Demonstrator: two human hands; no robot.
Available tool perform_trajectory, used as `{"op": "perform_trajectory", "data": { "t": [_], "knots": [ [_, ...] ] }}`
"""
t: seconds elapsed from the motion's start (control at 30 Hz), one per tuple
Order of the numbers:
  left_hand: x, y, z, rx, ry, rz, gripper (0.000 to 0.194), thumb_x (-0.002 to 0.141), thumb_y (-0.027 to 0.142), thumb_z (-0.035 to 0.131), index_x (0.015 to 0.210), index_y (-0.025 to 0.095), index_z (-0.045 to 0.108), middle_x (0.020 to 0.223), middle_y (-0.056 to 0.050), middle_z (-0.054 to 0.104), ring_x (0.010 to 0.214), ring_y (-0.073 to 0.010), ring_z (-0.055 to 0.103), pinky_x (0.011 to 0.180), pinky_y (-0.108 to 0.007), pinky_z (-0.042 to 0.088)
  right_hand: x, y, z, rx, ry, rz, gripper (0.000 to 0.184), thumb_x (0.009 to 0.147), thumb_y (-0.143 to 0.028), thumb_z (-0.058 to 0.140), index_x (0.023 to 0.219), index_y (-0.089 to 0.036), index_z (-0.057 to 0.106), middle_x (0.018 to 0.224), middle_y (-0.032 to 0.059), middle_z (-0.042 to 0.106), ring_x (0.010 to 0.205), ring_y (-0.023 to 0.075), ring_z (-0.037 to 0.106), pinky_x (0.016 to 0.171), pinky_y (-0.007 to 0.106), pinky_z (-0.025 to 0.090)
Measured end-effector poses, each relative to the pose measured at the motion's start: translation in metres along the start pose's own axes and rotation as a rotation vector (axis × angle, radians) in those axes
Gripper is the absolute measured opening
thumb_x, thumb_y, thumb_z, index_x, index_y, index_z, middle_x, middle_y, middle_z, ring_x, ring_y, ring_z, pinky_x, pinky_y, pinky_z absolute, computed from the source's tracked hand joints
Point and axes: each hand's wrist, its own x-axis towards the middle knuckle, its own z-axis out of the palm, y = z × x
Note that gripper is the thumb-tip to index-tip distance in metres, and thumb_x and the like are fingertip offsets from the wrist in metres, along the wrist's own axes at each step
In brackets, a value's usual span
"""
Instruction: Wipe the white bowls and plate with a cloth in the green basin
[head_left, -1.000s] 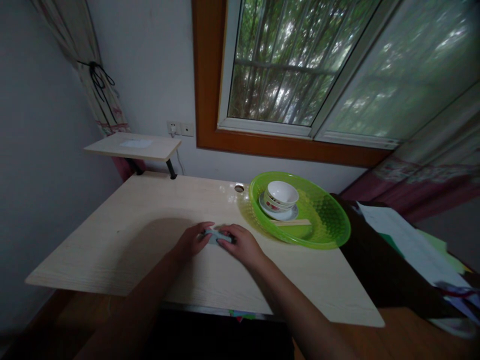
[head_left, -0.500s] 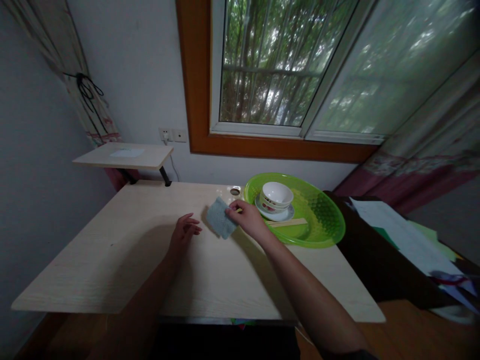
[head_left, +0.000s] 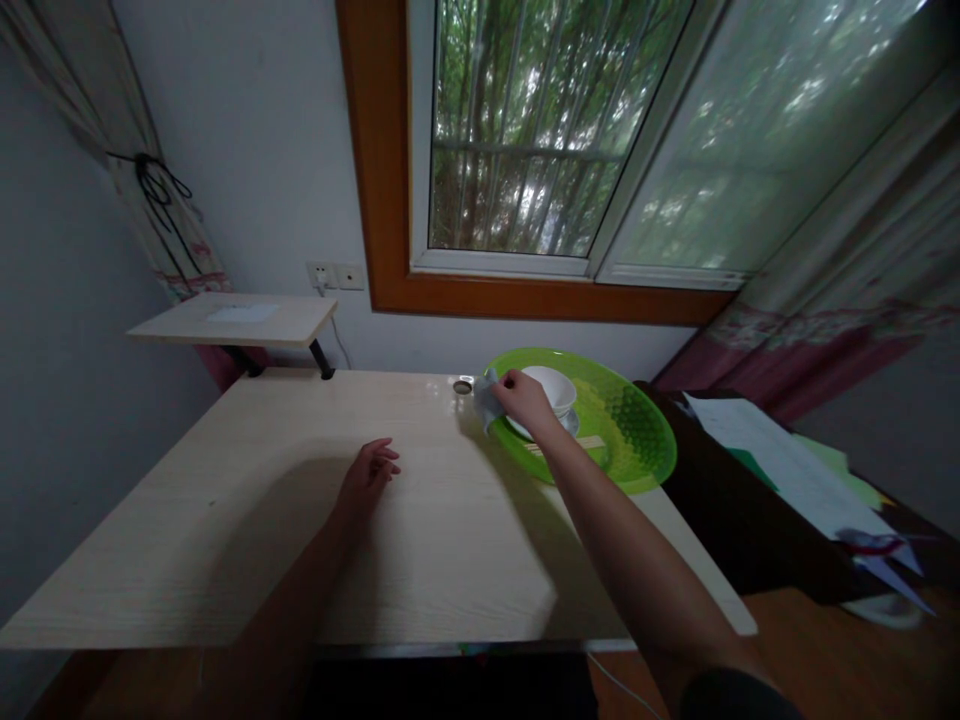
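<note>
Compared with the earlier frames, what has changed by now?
The left hand has let go of the gray cloth; the right hand, still pinching it, has carried it rightward and forward to the left edge of the green basket. The white bowl, plate and sticks stay in it.

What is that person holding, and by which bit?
The right hand pinches a grey cloth near its right side in the picture; the left hand holds nothing visible.

A small grey-blue cloth [head_left: 487, 399] hangs bunched from right fingers [head_left: 508, 383] by the green basket [head_left: 645, 430].
</note>
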Motion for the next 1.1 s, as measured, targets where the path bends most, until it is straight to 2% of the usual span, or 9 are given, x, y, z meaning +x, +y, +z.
{"op": "perform_trajectory", "data": {
  "t": [0.3, 0.53, 0.67, 0.77, 0.9, 1.0, 1.1],
  "knots": [
    [0.002, 0.001, 0.001, 0.001, 0.012, -0.004, 0.037, 0.091, 0.034, 0.058, 0.125, 0.020, 0.053, 0.105, -0.006, 0.065, 0.081, -0.0159, 0.069, 0.069, -0.031, 0.055, 0.002, 0.017, -0.005, 0.059, -0.020, 0.052, 0.016, 0.086, -0.030, 0.058, 0.083, -0.018, 0.067, 0.080, 0.0036, 0.070, 0.071, 0.0159, 0.058, 0.064, 0.024, 0.036],
    [0.002, 0.001, 0.002, 0.021, 0.009, -0.005, 0.035, 0.091, 0.032, 0.056, 0.124, 0.020, 0.053, 0.106, -0.007, 0.065, 0.081, -0.0156, 0.069, 0.069, -0.031, 0.055, 0.002, 0.023, -0.013, -0.065, -0.032, 0.070, 0.020, 0.088, -0.034, 0.057, 0.085, -0.017, 0.068, 0.080, 0.0055, 0.070, 0.072, 0.0176, 0.059, 0.062, 0.026, 0.034],
    [0.002, 0.001, 0.001, 0.027, 0.007, 0.003, 0.037, 0.091, 0.032, 0.056, 0.126, 0.020, 0.050, 0.106, -0.007, 0.064, 0.082, -0.0157, 0.069, 0.071, -0.032, 0.055, -0.001, 0.028, -0.014, -0.100, -0.069, 0.064, 0.021, 0.089, -0.034, 0.057, 0.089, -0.017, 0.068, 0.084, 0.0077, 0.071, 0.076, 0.0196, 0.061, 0.066, 0.027, 0.038],
    [0.002, 0.002, 0.001, 0.035, 0.012, -0.007, 0.037, 0.090, 0.033, 0.057, 0.125, 0.020, 0.051, 0.106, -0.007, 0.065, 0.083, -0.0164, 0.069, 0.071, -0.033, 0.056, -0.005, 0.028, -0.012, -0.124, -0.012, 0.006, 0.024, 0.089, -0.032, 0.057, 0.103, -0.014, 0.067, 0.099, 0.0119, 0.071, 0.087, 0.0229, 0.063, 0.076, 0.029, 0.043],
    [0.002, 0.003, 0.002, 0.055, 0.018, -0.018, 0.035, 0.089, 0.033, 0.058, 0.122, 0.020, 0.055, 0.105, -0.007, 0.066, 0.083, -0.0172, 0.069, 0.071, -0.033, 0.056, -0.016, 0.017, -0.009, -0.237, 0.143, -0.178, 0.035, 0.090, -0.030, 0.059, 0.119, -0.012, 0.063, 0.117, 0.0177, 0.063, 0.105, 0.0293, 0.059, 0.092, 0.037, 0.043],
    [0.002, 0.003, 0.001, 0.085, 0.005, -0.003, 0.031, 0.089, 0.032, 0.058, 0.118, 0.020, 0.059, 0.105, -0.008, 0.067, 0.084, -0.0175, 0.069, 0.073, -0.034, 0.056, -0.024, 0.001, -0.007, -0.265, 0.104, -0.313, 0.029, 0.093, -0.031, 0.057, 0.116, -0.015, 0.066, 0.114, 0.0163, 0.062, 0.105, 0.0293, 0.057, 0.094, 0.037, 0.042],
    [0.001, 0.004, 0.000, 0.126, -0.020, 0.021, 0.027, 0.090, 0.029, 0.056, 0.115, 0.020, 0.062, 0.106, -0.007, 0.067, 0.086, -0.0176, 0.069, 0.075, -0.034, 0.056, -0.028, -0.011, -0.002, -0.276, 0.015, -0.349, 0.027, 0.094, -0.031, 0.057, 0.114, -0.016, 0.067, 0.109, 0.0151, 0.062, 0.102, 0.0285, 0.058, 0.093, 0.037, 0.043]
  ]
}}
